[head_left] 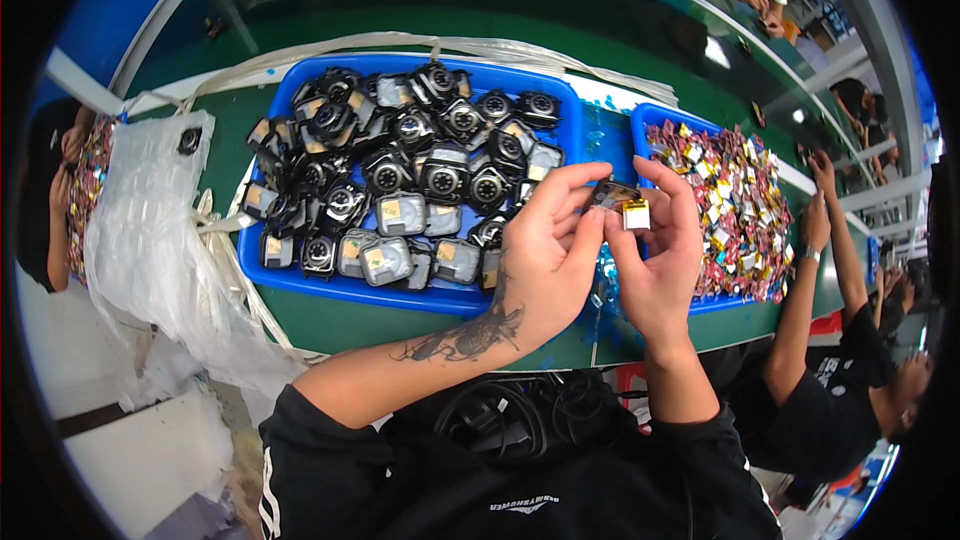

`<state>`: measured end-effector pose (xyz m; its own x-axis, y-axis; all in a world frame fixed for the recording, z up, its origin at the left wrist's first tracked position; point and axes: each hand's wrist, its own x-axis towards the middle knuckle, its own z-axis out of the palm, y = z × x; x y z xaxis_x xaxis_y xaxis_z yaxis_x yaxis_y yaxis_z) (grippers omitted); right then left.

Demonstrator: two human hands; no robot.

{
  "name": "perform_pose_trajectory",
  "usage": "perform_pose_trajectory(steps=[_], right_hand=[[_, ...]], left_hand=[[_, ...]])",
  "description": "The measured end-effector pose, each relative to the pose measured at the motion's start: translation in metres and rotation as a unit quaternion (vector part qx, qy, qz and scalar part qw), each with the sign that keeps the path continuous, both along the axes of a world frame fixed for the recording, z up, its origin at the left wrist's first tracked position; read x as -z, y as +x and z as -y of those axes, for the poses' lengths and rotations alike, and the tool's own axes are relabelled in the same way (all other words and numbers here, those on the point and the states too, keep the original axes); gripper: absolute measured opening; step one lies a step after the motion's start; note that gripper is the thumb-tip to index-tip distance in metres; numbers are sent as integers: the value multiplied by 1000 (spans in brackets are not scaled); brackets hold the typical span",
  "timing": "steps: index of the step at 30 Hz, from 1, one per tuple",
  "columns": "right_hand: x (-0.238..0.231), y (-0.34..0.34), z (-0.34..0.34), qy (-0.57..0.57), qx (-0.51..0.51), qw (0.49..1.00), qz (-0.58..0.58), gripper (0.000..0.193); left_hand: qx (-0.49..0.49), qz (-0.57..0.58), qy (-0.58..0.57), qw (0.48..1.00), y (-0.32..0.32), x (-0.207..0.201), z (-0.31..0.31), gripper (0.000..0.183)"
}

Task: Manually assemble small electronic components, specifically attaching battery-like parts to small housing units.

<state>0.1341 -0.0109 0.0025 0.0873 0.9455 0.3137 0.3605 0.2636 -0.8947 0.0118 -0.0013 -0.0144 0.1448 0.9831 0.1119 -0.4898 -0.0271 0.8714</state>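
My left hand (548,245) and my right hand (663,265) meet above the gap between two blue bins. Pinched between my left thumb and fingers is a dark smartwatch case (612,194). A small silver-white battery (636,215) with a yellow strip sits at the tip of my right thumb, right against the case. My right fingers curl around behind both. Whether the battery is still joined to the case, I cannot tell.
At left, a large blue bin (400,303) holds many black smartwatch cases. The smaller blue bin (642,125) at right is heaped with small batteries. Blue film scraps (606,280) lie between them. Bubble wrap (150,230) hangs at left; a co-worker's arms (808,240) reach in at right.
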Motion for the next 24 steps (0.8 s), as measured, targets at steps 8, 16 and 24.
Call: perform_pose_trajectory(steps=[8,16,24], right_hand=[[-43,17,-91,-105,-107,989,-13,51],[21,61,-280,-242,13,936,257,55],[3,89,-285,-239,57,967,74,32]], left_hand=[[-113,-131,65,983,-4,1,2,64],[-136,-231,324,907,-14,-9,2,37],[-130,-226,390,883,-8,-6,6,38]])
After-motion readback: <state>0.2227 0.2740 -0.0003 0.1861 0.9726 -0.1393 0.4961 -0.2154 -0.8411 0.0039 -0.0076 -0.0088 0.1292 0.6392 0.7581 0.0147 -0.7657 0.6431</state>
